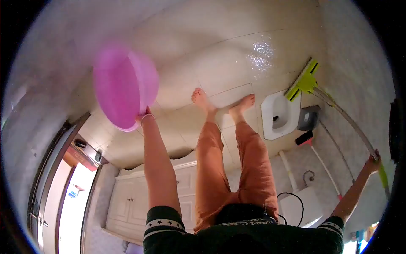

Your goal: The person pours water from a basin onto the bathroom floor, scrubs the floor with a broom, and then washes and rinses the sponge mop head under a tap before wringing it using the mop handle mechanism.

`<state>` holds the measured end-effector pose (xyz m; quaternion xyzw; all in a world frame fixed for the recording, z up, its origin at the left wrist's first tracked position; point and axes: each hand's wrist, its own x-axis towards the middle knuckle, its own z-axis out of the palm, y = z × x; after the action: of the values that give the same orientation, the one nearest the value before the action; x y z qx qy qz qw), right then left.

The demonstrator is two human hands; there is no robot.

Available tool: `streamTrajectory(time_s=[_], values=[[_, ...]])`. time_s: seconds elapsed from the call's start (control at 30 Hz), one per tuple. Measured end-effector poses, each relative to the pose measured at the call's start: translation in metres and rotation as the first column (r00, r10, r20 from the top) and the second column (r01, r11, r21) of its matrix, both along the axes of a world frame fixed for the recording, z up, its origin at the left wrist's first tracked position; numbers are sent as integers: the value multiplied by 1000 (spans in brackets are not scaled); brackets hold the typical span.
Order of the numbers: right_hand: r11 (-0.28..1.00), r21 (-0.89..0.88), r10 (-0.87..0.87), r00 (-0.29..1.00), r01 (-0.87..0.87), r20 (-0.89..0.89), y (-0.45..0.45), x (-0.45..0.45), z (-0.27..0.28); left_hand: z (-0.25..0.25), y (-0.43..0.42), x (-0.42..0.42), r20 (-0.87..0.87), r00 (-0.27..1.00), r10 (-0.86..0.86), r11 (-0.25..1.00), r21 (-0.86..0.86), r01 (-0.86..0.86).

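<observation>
My left hand [145, 117] grips the rim of a pink-purple plastic basin [120, 89], which is tilted with its wide side facing the camera. Off to the right, my right hand [373, 162] is closed round the long handle of a mop [305, 81]. The mop has a lime-green head and a grey and green pole. Its head rests beside the squat toilet [280, 116], close to the toilet's upper right edge. Between my two arms are my bare feet, standing on the tiled floor [220, 55].
A grey dustpan or bin [309, 117] and a black and red brush [304, 138] stand right of the toilet. White cabinets [131, 199] are at lower left, near an open doorway [78, 203]. Wet shine marks the floor ahead. A black cable hangs at lower right.
</observation>
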<state>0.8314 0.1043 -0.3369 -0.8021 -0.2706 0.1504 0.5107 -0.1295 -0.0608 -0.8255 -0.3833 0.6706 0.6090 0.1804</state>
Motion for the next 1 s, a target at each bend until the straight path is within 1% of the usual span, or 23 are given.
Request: streamTrajectory(time_s=[0.03, 0.07, 0.1, 0.17, 0.23, 0.27, 0.3, 0.33, 0.37, 0.43, 0.57, 0.67, 0.7, 0.73, 0.77, 0.83, 0.87, 0.93, 0.97, 1.0], values=[[1000, 20, 1, 1000, 0, -27, 3, 0, 4, -9, 2, -5, 8, 1000, 9, 1000, -9, -9], [999, 39, 1, 998, 1, -55, 6, 1, 8, -17, 4, -10, 21, 999, 31, 998, 54, -32], [1000, 27, 7, 999, -6, -47, 10, -5, 10, -27, 1, -15, 34, 998, 51, 992, 115, -54], [1000, -3, -3, 1000, 3, -3, 16, -19, 15, -44, -1, -23, 37, 998, 58, 991, 120, -63], [999, -30, -14, 999, 15, 39, 22, -31, 16, -58, -6, -29, -93, 995, 44, 992, 125, -32], [999, -43, -19, 998, 21, 59, 25, -36, 15, -71, -21, -42, -89, 995, 46, 992, 118, -35], [999, -42, -22, 997, 25, 78, 29, -41, 16, -96, -51, -70, -76, 997, 19, 988, 156, -7], [998, -52, -16, 996, 21, 85, 33, -44, 16, -111, -71, -93, -66, 998, -8, 981, 195, 21], [998, -59, -11, 995, 17, 95, 35, -47, 17, -112, -78, -110, -65, 998, -5, 982, 188, 17], [997, -82, -1, 994, 10, 108, 42, -50, 16, -103, -93, -141, -102, 994, -42, 996, 75, 50], [994, -107, 18, 992, -5, 128, 51, -55, 14, -100, -110, -182, -83, 996, -24, 995, 93, 31], [992, -124, 38, 989, -21, 142, 60, -61, 13, -95, -117, -187, -56, 998, 0, 994, 105, 6], [991, -129, 43, 989, -25, 144, 65, -62, 14, -81, -106, -175, 97, 992, 77, 997, 25, -80], [991, -129, 58, 987, -39, 147, 68, -65, 15, -73, -95, -166, 242, 957, 161, 987, -62, -151], [991, -129, 58, 988, -39, 144, 70, -66, 13, -72, -89, -162, 241, 956, 167, 986, -57, -158], [989, -137, 78, 987, -58, 143, 76, -70, 12, -74, -81, -158, 225, 967, -121, 993, 29, 117], [988, -138, 84, 986, -64, 143, 77, -70, 14, -72, -75, -158, 228, 966, -118, 993, 31, 114], [987, -139, 104, 985, -85, 135, 81, -73, 13, -73, -66, -159, 301, 949, -93, 993, -43, 111], [985, -143, 116, 985, -97, 130, 83, -72, 14, -72, -63, -160, 305, 947, -95, 993, -33, 110], [983, -146, 134, 983, -116, 122, 83, -73, 14, -77, -65, -168, 346, 929, -136, 983, -73, 171]])
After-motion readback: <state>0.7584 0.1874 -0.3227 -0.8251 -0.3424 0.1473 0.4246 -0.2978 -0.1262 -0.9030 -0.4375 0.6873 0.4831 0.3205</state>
